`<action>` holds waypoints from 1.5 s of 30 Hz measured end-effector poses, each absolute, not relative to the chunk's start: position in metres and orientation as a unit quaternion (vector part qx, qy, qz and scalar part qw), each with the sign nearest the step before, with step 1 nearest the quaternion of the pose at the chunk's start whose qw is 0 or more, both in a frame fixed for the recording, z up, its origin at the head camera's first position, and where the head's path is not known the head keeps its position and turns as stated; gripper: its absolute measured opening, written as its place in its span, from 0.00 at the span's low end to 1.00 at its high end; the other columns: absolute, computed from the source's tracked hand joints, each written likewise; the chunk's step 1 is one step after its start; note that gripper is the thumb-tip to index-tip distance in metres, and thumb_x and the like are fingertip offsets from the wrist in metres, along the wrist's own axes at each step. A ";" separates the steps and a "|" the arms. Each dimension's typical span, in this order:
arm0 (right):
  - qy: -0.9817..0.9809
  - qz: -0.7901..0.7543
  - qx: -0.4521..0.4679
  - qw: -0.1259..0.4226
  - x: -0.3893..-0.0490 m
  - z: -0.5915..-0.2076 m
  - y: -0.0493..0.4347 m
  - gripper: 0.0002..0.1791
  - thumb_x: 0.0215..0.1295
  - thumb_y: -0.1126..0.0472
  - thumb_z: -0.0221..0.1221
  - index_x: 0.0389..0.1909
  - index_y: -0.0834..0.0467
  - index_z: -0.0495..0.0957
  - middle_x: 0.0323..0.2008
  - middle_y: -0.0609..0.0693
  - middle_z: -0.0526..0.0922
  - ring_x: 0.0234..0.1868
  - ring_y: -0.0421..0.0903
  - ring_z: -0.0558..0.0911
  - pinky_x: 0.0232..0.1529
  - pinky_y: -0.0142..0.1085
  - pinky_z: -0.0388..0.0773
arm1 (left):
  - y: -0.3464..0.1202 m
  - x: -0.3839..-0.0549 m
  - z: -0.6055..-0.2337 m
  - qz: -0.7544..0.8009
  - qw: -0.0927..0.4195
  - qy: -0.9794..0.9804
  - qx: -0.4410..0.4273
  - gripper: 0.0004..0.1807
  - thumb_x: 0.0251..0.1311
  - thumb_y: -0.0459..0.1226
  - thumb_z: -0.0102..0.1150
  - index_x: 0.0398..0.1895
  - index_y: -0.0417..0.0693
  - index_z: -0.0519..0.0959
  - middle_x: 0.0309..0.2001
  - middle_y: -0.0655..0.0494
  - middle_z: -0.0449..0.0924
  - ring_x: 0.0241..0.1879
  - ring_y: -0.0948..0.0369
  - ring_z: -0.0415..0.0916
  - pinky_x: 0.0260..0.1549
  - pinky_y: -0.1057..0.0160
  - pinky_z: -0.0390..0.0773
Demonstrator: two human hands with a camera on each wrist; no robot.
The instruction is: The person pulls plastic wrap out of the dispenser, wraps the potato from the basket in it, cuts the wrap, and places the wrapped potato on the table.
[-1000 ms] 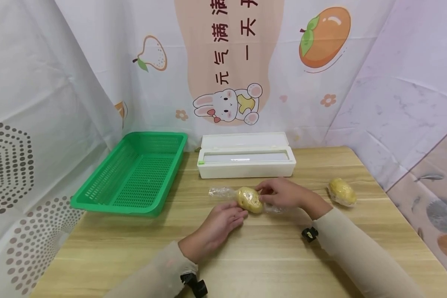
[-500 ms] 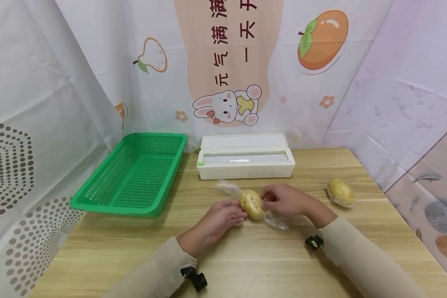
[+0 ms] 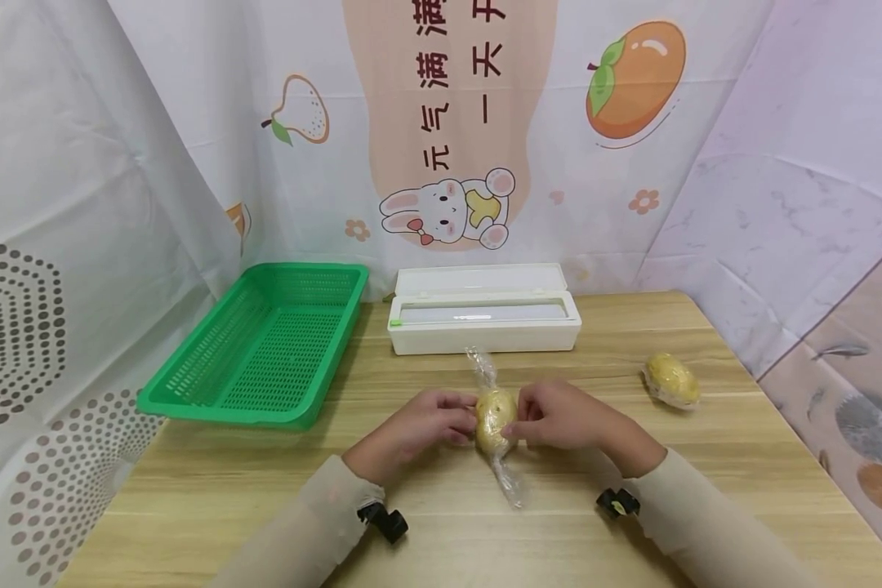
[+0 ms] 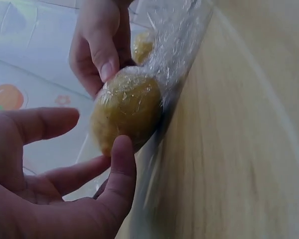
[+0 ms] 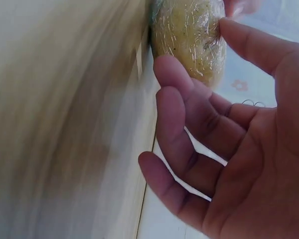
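Observation:
A potato [image 3: 496, 420] wrapped in clear cling film lies on the wooden table, with twisted film tails pointing away from and toward me. My right hand [image 3: 569, 415] pinches its right side; in the right wrist view the thumb and forefinger touch the wrapped potato [image 5: 189, 37], while the other fingers curve loosely below. At the potato's left side is my left hand [image 3: 429, 425]. In the left wrist view, fingertips of that left hand [image 4: 65, 189] touch the potato [image 4: 127, 109], and one digit stands apart from it.
Behind the hands stands a white cling film box [image 3: 485, 335] with its lid up and a roll inside. A green plastic basket [image 3: 305, 412] sits at the left. Another wrapped potato [image 3: 671, 380] lies on the table [image 3: 735, 457] at the right.
The potato has turned from lying crosswise, so its film tails now point away from and toward me. My right hand has come slightly nearer to me; the left stays beside the potato.

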State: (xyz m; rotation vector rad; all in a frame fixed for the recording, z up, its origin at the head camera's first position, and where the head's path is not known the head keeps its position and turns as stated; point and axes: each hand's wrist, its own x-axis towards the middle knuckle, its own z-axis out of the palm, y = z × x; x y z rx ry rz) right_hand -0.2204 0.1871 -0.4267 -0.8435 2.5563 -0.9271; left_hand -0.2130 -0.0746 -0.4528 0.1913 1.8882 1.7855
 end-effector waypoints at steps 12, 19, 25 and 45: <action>0.904 -0.313 -0.269 0.109 -0.215 -0.427 0.178 0.22 0.62 0.37 0.69 0.29 0.51 0.75 0.21 0.40 0.76 0.22 0.37 0.72 0.23 0.32 0.71 | -0.078 -0.213 -0.444 0.490 0.142 0.840 0.183 0.30 0.61 0.39 0.72 0.66 0.45 0.76 0.55 0.50 0.80 0.52 0.55 0.82 0.51 0.56 0.84; 0.887 -0.343 -0.303 0.069 -0.218 -0.426 0.177 0.22 0.60 0.46 0.74 0.34 0.55 0.73 0.29 0.49 0.76 0.28 0.40 0.73 0.27 0.31 0.72 | -0.078 -0.210 -0.437 0.402 0.048 0.866 0.293 0.06 0.58 0.35 0.72 0.37 0.54 0.87 0.55 0.55 0.77 0.58 0.56 0.75 0.60 0.52 0.78; 0.868 -0.320 -0.376 0.051 -0.213 -0.425 0.184 0.16 0.58 0.63 0.74 0.42 0.47 0.78 0.49 0.47 0.76 0.49 0.46 0.79 0.48 0.42 0.83 | -0.076 -0.207 -0.439 0.370 0.017 0.869 0.327 0.04 0.61 0.36 0.72 0.34 0.56 0.88 0.54 0.54 0.79 0.56 0.59 0.76 0.57 0.53 0.78; 0.873 -0.189 -0.449 0.000 -0.192 -0.422 0.173 0.14 0.49 0.49 0.79 0.34 0.32 0.85 0.77 0.55 0.61 0.74 0.56 0.67 0.65 0.53 0.76 | -0.082 -0.212 -0.446 0.456 0.081 0.840 0.284 0.02 0.67 0.38 0.68 0.38 0.50 0.86 0.50 0.56 0.76 0.53 0.58 0.83 0.52 0.61 0.84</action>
